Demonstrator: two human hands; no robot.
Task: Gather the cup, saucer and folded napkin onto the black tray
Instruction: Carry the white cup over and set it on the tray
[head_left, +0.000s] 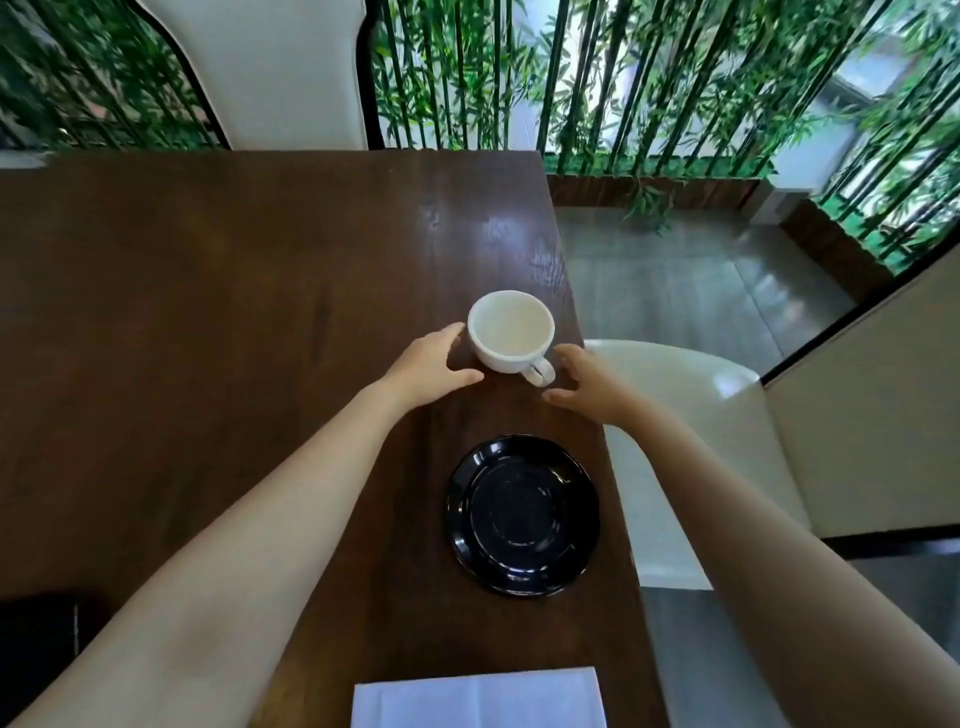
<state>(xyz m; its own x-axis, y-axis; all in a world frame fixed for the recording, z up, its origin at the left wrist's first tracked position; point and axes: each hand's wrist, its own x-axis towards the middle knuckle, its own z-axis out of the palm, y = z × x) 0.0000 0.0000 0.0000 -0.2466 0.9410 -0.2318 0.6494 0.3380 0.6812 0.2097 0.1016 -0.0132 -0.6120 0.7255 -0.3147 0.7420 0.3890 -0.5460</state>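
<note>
Hands close in on the cup (511, 332)

Left hand (431, 371) and right hand (589, 387) flank it, grips apart; saucer (523, 515) and napkin (478, 699) lie nearer, ungathered.

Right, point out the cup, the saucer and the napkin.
cup (510, 328): head view, on its pale inner wall.
saucer (522, 514): head view, on its black centre well.
napkin (480, 699): head view, on its white top face, at the bottom edge of the picture.

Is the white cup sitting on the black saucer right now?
No, the cup stands directly on the wooden table, apart from the empty saucer nearer the person.
</note>
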